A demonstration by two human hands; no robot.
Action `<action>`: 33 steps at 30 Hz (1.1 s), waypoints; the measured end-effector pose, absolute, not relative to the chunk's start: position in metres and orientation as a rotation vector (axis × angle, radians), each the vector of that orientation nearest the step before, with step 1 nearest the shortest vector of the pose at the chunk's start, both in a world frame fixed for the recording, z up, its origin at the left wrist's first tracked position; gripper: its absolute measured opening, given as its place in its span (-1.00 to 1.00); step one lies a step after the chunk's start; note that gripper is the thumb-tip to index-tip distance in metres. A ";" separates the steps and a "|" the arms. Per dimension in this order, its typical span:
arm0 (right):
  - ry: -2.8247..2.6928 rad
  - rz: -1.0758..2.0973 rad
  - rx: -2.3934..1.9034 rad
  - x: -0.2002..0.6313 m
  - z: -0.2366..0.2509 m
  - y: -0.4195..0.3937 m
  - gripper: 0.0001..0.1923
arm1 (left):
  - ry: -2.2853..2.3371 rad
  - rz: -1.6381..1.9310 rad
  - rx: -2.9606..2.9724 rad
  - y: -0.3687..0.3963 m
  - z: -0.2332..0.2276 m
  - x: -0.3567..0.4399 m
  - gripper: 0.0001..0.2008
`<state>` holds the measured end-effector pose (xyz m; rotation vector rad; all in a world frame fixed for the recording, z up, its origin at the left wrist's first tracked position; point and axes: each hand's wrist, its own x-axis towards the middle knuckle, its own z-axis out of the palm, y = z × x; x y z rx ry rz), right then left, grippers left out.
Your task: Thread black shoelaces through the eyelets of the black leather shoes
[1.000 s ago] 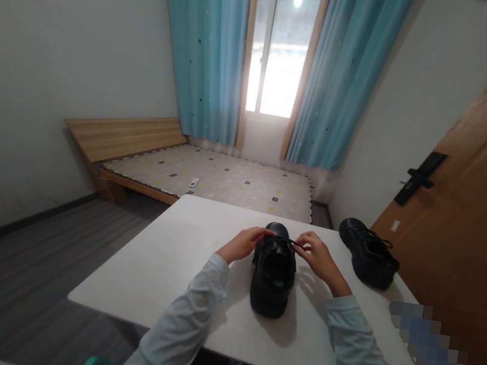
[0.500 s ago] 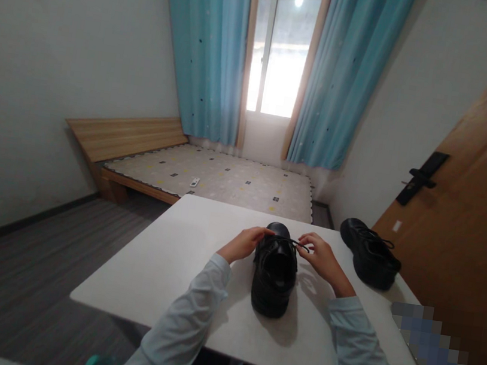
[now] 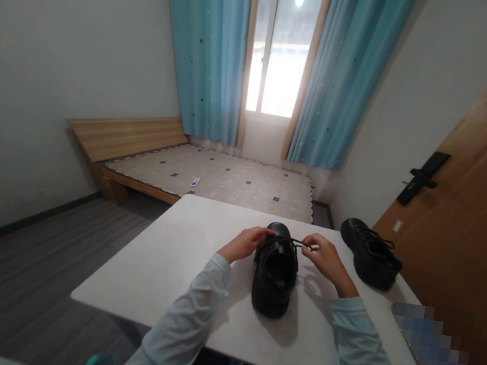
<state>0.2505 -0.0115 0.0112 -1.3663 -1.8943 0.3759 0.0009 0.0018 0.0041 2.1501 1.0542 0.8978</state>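
pulling a black lace sideways over a black shoe on a white table.
the shoe stands upright near the table's middle, toe pointing away from the person, heel towards them. the left hand rests against the shoe's left side with its fingertips pinched at the lace near the eyelets. the right hand pinches the lace's other end just right of the shoe; compared with a second ago it has drawn a little further right and the lace looks tauter, while the left hand and the shoe have hardly shifted. a second black shoe lies near the table's right edge, well apart from both hands, beside a wooden door.
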 end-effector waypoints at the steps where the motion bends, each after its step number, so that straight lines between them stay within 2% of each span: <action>1: -1.880 0.376 -1.375 0.251 0.011 -0.011 -0.89 | 1.055 0.898 2.148 0.002 0.004 0.001 -0.68; 4: -1.809 0.422 -1.395 0.250 0.010 -0.011 -0.88 | 1.042 0.892 2.147 0.001 0.005 0.001 -0.68; 11: -1.640 0.775 -1.324 0.244 0.015 -0.016 -0.83 | 1.066 0.895 2.140 0.002 0.004 0.001 -0.72; 16: -1.633 0.792 -1.321 0.243 0.015 -0.017 -0.83 | 1.242 0.789 2.076 0.002 0.006 -0.004 -0.83; 22: -1.652 0.795 -1.305 0.246 0.011 -0.015 -0.82 | 1.177 0.655 2.091 0.000 0.009 -0.008 -0.93; 33: -1.686 0.792 -1.306 0.246 0.006 -0.011 -0.72 | 1.186 0.546 2.151 -0.005 0.012 -0.007 -0.93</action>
